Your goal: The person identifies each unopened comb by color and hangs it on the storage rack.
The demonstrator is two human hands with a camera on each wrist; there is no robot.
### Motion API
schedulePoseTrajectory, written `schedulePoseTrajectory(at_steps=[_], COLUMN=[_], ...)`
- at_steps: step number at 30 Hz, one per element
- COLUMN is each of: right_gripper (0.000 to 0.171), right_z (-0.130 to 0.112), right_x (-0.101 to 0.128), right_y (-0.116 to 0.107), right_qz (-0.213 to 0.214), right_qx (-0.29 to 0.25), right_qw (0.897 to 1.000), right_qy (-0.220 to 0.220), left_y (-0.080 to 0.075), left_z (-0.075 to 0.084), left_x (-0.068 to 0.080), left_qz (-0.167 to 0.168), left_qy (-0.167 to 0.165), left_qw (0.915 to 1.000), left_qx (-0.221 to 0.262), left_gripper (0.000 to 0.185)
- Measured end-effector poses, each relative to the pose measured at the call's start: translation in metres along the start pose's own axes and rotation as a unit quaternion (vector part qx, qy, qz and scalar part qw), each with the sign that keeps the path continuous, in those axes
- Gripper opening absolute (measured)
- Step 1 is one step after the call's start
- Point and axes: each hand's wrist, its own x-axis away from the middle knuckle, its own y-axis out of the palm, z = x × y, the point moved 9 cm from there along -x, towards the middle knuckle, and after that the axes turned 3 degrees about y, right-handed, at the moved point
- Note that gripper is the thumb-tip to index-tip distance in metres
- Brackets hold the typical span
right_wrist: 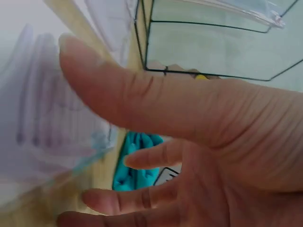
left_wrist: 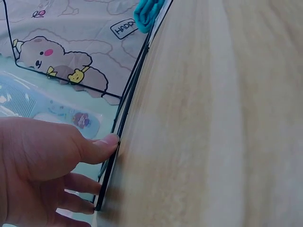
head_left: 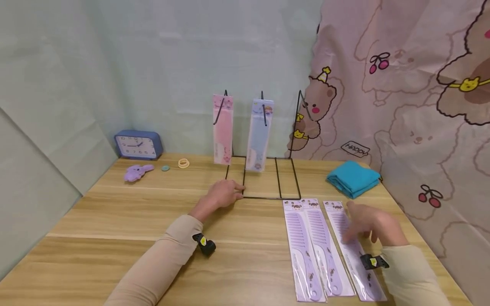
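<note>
Partly hiding the rightmost comb [head_left: 353,257], the right hand [head_left: 373,223] is spread; the left hand [head_left: 223,193] pinches the wire rack [head_left: 272,198].

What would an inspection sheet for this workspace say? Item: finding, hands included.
Surface: wood-grain table.
Job's things: wire rack stands on the table; pink package and blue package hang from it; three purple comb packages lie side by side, front right.
Clutter: blue clock, purple toy, green disc and beige ring back left; teal cloth back right.
Left hand: touches the rack base's near left corner.
Right hand: over the rightmost comb package; contact unclear.
Cables: nothing seen.
Surroundings: pale green backdrop behind and left; pink bear-print cloth right.
</note>
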Motion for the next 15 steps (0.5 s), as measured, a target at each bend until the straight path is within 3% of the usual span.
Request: schedulePoseTrajectory(at_steps=[9,15], right_gripper=[0.093,0.083], right_z=[0.011,0.017], right_x=[-0.015,-0.018], right_y=[0.008,0.006], right_qz=[-0.027,-0.035], right_qx=[-0.019,-0.046], right_qw=[0.999,0.998], right_qy=[0.019,0.002], left_y=[0.001,0.0], left_z=[0.001,0.0], left_x=[0.0,0.0], left_qz=[0.005,0.007], left_qy=[0.008,0.007], left_qw=[0.9999,0.9999], left_qx=[-0.006,-0.003], left_gripper=[0.036,0.036])
